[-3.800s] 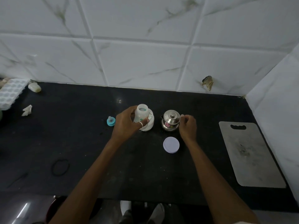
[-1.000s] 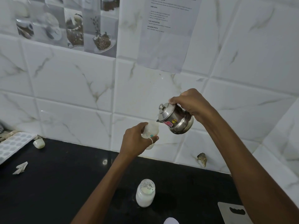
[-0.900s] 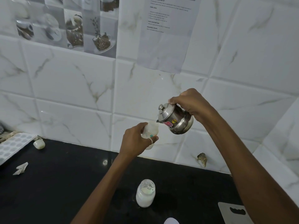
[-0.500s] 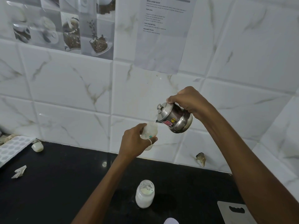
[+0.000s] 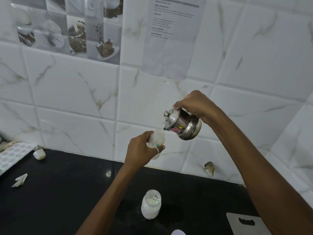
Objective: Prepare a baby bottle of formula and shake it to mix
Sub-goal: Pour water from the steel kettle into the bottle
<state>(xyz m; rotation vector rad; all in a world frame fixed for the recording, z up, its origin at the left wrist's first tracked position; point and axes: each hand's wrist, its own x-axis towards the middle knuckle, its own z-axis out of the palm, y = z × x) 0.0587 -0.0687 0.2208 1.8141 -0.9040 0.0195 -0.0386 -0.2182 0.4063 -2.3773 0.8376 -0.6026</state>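
Baby bottle: centre of frame, lifted clear of the black counter and in front of the tiled wall; full entry at item 4.

1. Moulded tray, left edge, lying on the counter by the wall. Not in use.
2. Small cream object, just right of the tray; identity unclear.
3. Crumpled scrap, lower left. Litter, apparently.
4. Left hand, centre. Fingers and thumb wrap the bottle's body, one finger ringed. The open mouth is held up to meet the spout, probably so the fill can be watched at eye level.
5. Open container, lower centre, upright on the counter, white contents inside. Judged to be the formula supply, parked within reach.
6. Steel pot, right of centre, lidded, tipped leftward so its spout sits at the bottle mouth. No stream can be made out.
7. Right hand, above the pot, fingers clamped over its top to control the tilt.
8. Cutting board, lower right, partly behind the right forearm. Idle.

Status: liquid-filling step, judged; capping and shaking remain.
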